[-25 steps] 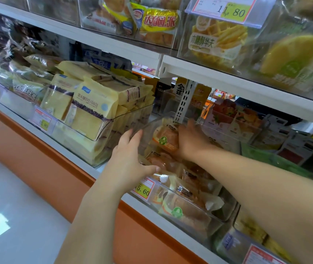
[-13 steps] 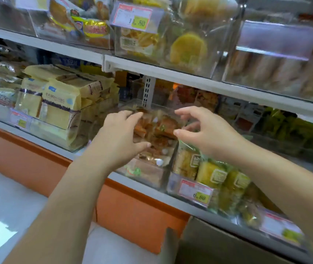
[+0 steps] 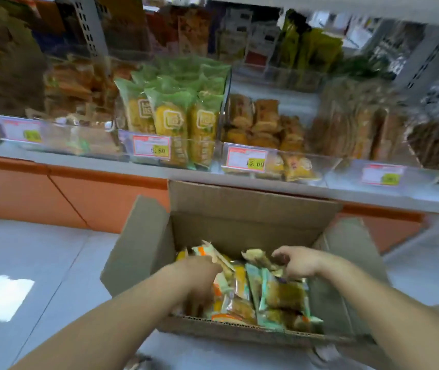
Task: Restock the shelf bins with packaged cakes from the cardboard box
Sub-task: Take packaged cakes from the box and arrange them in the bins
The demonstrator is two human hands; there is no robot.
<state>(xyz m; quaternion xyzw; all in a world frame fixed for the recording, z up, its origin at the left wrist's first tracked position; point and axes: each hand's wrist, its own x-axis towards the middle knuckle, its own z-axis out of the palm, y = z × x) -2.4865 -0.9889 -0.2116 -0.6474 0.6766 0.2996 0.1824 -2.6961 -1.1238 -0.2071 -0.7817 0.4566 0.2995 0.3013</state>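
Head cam, lower centre: the left grip (image 3: 199,273) was buried among the packaged cakes (image 3: 279,295) in the cardboard box (image 3: 213,225), fingers hidden, so I couldn't tell what it held. The right grip (image 3: 297,263) curled over packet tops, hold unclear through blur. Cakes stood on end right under both. Shelf bins (image 3: 330,166) sat mid-frame beyond.

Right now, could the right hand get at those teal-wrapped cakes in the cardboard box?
Probably yes. The cardboard box stands with its flaps open, and the right hand is inside it, just above the teal-wrapped cakes. Nothing seems to cover them; the left hand is further left.
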